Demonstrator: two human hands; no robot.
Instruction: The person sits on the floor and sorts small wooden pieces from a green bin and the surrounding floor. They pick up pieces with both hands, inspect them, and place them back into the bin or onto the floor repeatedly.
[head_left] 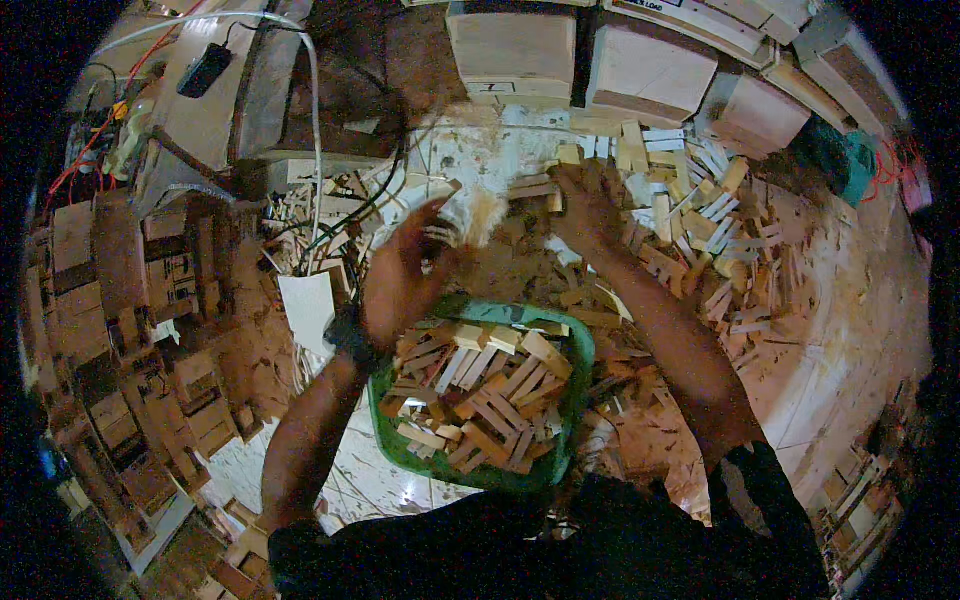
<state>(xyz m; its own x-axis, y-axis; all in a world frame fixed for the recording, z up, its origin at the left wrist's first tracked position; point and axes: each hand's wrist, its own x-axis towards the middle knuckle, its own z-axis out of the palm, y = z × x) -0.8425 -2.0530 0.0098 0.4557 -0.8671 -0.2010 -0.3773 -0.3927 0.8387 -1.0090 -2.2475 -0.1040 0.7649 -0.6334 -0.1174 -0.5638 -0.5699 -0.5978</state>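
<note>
Head view: blocks (500, 390), likely light, stiff and easiest pinched by their long sides, heap in the near tub (515, 314) and far-right pile (690, 200), the right hand (590, 205) there, grip unclear, the left hand (405, 265) apart, fingers parted.

Lettering stands in two places, both along the upper edge of the view. A short line of dark capitals (643, 5) runs across a pale strip (705, 27) at the very top, right of centre, slanting with the strip and partly cut off by the picture's edge. Left of it, a small white rectangular label (492, 88) with a dark outline sits on the lower front of a pale, boxy block (512, 50); the dark mark inside the outline is too small and grainy to make out
</note>
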